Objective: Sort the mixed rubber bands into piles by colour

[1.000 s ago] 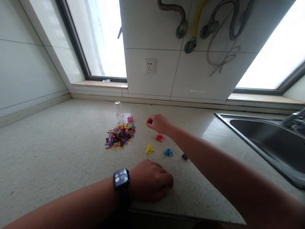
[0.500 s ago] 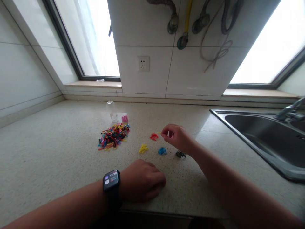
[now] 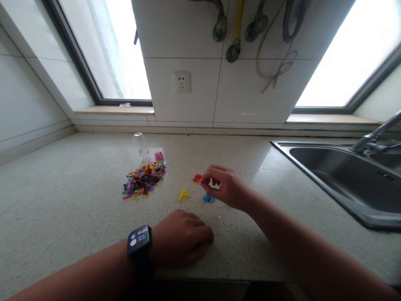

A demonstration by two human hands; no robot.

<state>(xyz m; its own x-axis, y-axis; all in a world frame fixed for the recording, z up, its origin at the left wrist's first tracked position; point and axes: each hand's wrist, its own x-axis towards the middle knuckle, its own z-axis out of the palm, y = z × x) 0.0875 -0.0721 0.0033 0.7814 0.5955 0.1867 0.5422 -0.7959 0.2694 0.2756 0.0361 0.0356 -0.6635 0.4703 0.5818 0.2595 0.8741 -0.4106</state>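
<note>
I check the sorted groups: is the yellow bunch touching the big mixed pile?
Apart. The head view shows bare counter between the yellow bunch and the mixed pile.

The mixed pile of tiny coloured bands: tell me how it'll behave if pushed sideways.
The mixed pile is loose thin loops, so it would likely smear and scatter rather than slide whole. The bands look light and floppy; some may snag together. On the speckled countertop, strays might be hard to spot.

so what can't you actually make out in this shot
- Head view: whether the right hand pinches anything; its fingertips are too small and blurred.
- Blue bands: partly covered by that hand.
- Left hand: curled on the counter, palm side hidden.
- Multicoloured pile: single pieces too small to count.
- Faucet: cut off by the right edge.
</note>
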